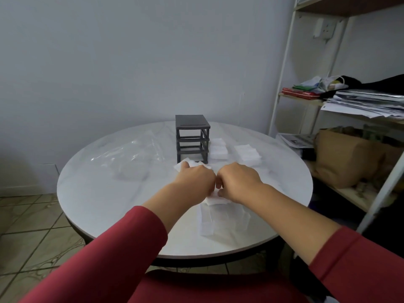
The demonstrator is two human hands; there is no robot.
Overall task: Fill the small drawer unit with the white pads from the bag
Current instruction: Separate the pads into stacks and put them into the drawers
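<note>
while left hand [196, 179] and right hand [239, 182] pinch white pads [216, 200], round table [98, 204] near wall [109, 62], shelf [349, 6].

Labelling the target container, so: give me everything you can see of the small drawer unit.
The drawer unit is dark grey and looks like plastic. It is an upright, squarish frame with a flat top marked by a thin groove, and it has three tiers. The upper two tiers are see-through, with no drawers in them. It stands far-centre on the round table, turned slightly so its front and right side show. White pads lie close by its right base; contact is unclear. The left hand is in front of it, not touching.
</note>
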